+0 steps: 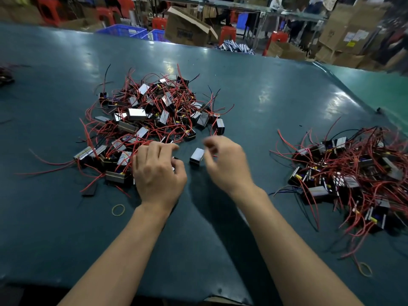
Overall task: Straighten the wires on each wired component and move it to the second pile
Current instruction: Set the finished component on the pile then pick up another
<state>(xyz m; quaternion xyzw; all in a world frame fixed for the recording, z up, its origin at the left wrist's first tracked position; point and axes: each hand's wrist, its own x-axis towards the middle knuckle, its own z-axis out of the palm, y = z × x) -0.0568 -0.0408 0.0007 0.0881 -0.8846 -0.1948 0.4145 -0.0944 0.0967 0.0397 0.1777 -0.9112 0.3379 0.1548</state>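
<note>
My forearms come in from the near edge of the dark green surface (198,250). A rubber band (118,210) lies flat just near-left of my left wrist; a second band (365,269) sits well off to the right, at the near fringe of the right pile. Left hand (157,171) is palm down at the near edge of the left pile, fingers curled over something dark under the fingertips, can't tell for sure what it is or whether I'm actually gripping it. Right hand (225,161) is motion-blurred, fingers bent and loosely apart; can't tell if it's pinching a wire. Between my two hands, just off the right fingertips, one wired component (197,156) sits alone on the surface, silver face up, dark body below. Its wires are hidden or blurred. Just beyond and left of my left hand: the unsorted pile (152,120), a heap of silver-and-black blocks tangled in red and black leads, some leads trailing out toward the left. Well to the right of my right hand: the second pile (353,177), same parts, leads running out longer. Past the far edge of the surface: blue crates (123,32), an open cardboard box (187,27), red stools (227,34), stacked cartons (353,29) at far right, all blurred.
</note>
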